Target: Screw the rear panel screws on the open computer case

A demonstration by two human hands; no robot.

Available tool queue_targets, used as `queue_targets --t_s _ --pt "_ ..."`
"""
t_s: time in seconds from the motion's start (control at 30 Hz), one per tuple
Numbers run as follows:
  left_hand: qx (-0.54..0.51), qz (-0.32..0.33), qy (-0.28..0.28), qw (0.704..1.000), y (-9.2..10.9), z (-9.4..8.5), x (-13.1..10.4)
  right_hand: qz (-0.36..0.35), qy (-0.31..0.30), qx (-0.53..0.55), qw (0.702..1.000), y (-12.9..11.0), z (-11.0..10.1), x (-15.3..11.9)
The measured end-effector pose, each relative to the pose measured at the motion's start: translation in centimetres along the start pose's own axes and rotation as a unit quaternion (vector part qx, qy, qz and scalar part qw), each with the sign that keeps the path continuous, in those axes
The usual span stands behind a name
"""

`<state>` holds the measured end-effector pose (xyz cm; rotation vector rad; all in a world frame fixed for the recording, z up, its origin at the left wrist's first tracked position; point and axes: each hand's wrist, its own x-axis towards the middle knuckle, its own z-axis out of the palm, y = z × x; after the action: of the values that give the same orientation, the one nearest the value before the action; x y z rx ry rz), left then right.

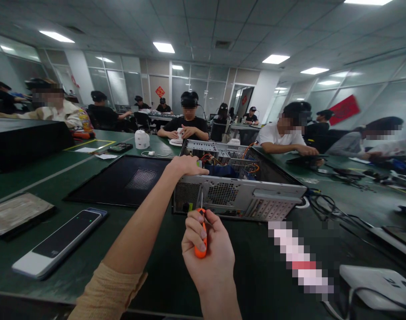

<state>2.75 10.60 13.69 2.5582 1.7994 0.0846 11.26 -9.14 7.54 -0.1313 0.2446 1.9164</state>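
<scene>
The right hand point(209, 246) has its fingers wrapped round the screwdriver point(200, 251), which points away at the case point(246, 189) just ahead. Its tip may touch the near side. The left hand point(188, 166) lies on the rim; I can't tell its grip.

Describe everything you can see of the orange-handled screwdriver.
The screwdriver has a bright orange, rounded, plastic-looking handle with black near the top, and a slim, straight, metallic-looking shaft. It points away from the wearer, the shaft nearly vertical in the picture. The bare right hand has it in its grip, partly covering the handle. The shaft stands before the grey, perforated metal computer case; whether the tip touches it, I cannot tell.
</scene>
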Motion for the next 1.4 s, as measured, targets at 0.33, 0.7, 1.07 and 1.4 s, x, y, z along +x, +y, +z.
queue_targets --t_s 0.33,0.7,1.07,1.4 --pt "0.003 0.000 -0.004 1.000 0.2 -0.2 -0.1 -0.019 0.012 -0.072 0.997 0.6 -0.1 -0.2" --pt "0.000 0.006 0.007 1.000 0.2 0.0 -0.1 -0.027 0.027 -0.034 0.999 0.3 0.3 1.0" --pt "0.000 -0.001 0.000 1.000 0.3 -0.2 -0.1 -0.020 0.025 -0.025 0.999 0.3 0.5 0.7" --pt "0.001 0.008 0.001 1.000 0.2 -0.2 -0.2 -0.028 0.025 -0.030 0.999 -0.3 0.2 0.6"
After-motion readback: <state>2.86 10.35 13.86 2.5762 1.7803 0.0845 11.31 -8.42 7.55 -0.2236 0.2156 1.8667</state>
